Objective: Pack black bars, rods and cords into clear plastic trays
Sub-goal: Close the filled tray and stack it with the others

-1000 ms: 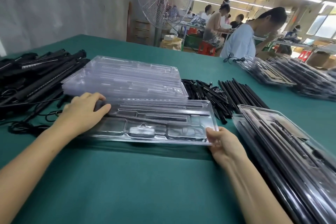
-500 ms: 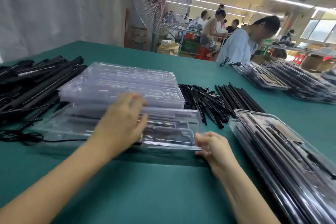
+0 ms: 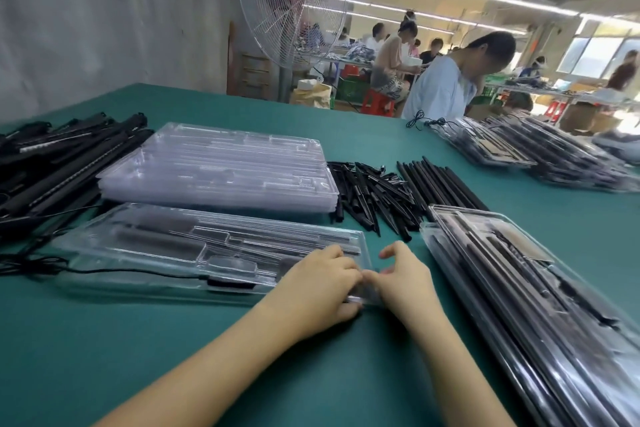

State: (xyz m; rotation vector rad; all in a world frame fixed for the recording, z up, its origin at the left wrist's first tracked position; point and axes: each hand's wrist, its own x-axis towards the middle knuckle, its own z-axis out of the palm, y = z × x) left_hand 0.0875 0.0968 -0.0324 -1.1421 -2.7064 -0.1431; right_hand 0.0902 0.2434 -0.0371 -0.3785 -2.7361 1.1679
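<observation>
A clear plastic tray (image 3: 166, 246) lies on the green table in front of me, with a black cord (image 3: 114, 272) under its near edge. My left hand (image 3: 318, 291) and my right hand (image 3: 403, 279) meet at the tray's near right corner, and both pinch the clear plastic there. Behind it sits a stack of empty clear trays (image 3: 221, 170). Black bars (image 3: 59, 163) are heaped at the left. Short black rods (image 3: 370, 198) and longer thin rods (image 3: 440, 184) lie right of the stack.
A pile of filled trays (image 3: 526, 288) lies at my right, close to my right forearm. More filled trays (image 3: 540, 152) sit at the far right, near a person in a light blue shirt (image 3: 440, 90). A large fan (image 3: 294, 3) stands beyond the table.
My left hand has moved from the tray's left end across to its right corner, beside my right hand. The tray has shifted left and nearer to me.
</observation>
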